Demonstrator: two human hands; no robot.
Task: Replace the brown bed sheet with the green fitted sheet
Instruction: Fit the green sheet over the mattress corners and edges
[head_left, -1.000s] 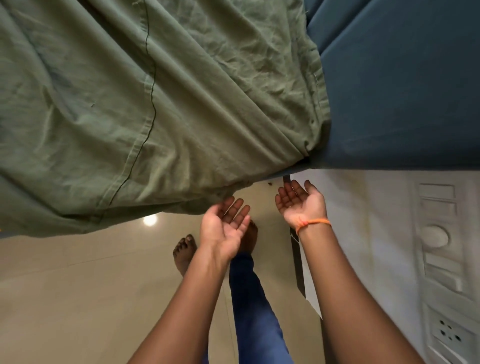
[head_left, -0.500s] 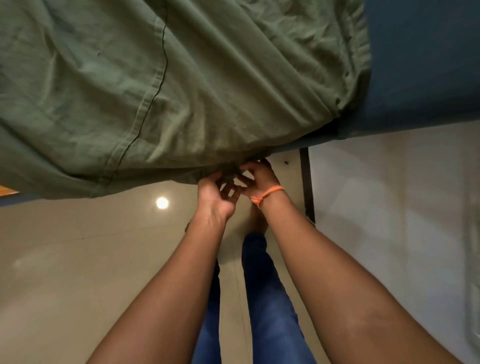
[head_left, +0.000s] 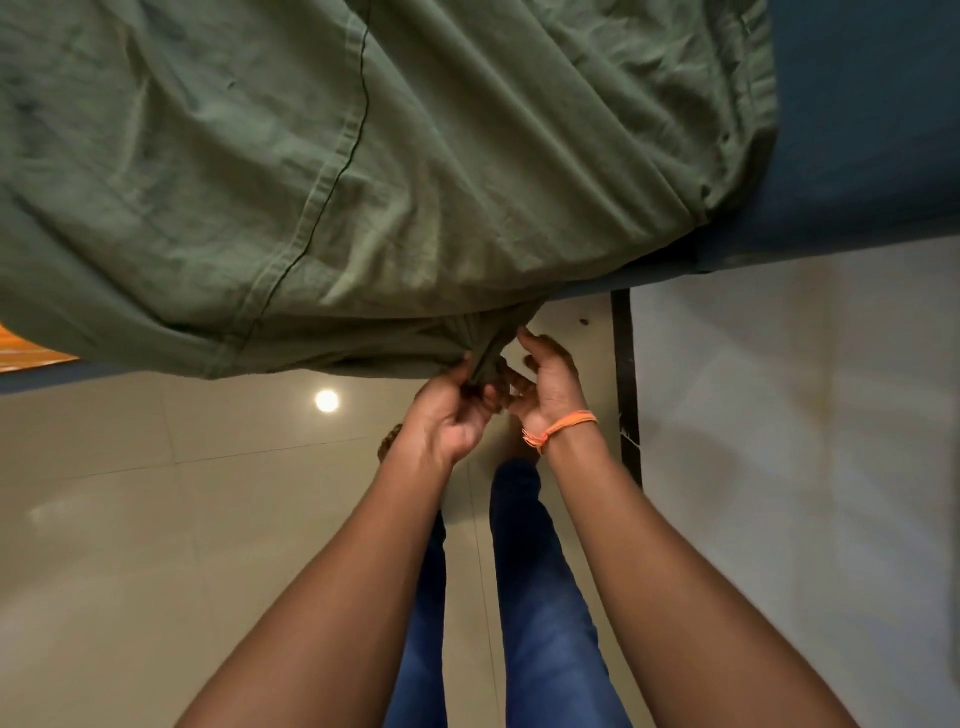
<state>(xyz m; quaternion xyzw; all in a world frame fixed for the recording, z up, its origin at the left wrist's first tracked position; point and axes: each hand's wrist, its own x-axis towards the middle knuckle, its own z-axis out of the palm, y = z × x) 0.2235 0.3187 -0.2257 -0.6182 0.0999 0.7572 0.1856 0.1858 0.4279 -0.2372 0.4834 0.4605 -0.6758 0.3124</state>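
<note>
The green fitted sheet lies crumpled over most of the blue mattress, whose right part is bare. A gathered fold of the sheet hangs over the near edge. My left hand grips that fold from below, fingers curled round it. My right hand, with an orange thread on the wrist, pinches the same fold from the right side. No brown sheet is in view.
Glossy beige floor tiles lie below the bed, with a lamp's reflection. My legs in blue jeans stand close to the bed edge. A white wall rises on the right behind a dark vertical strip.
Both hands rose from open, palm-up positions below the bed edge, came together and took hold of the sheet's hanging fold. The view shifted left, away from the wall switches.
</note>
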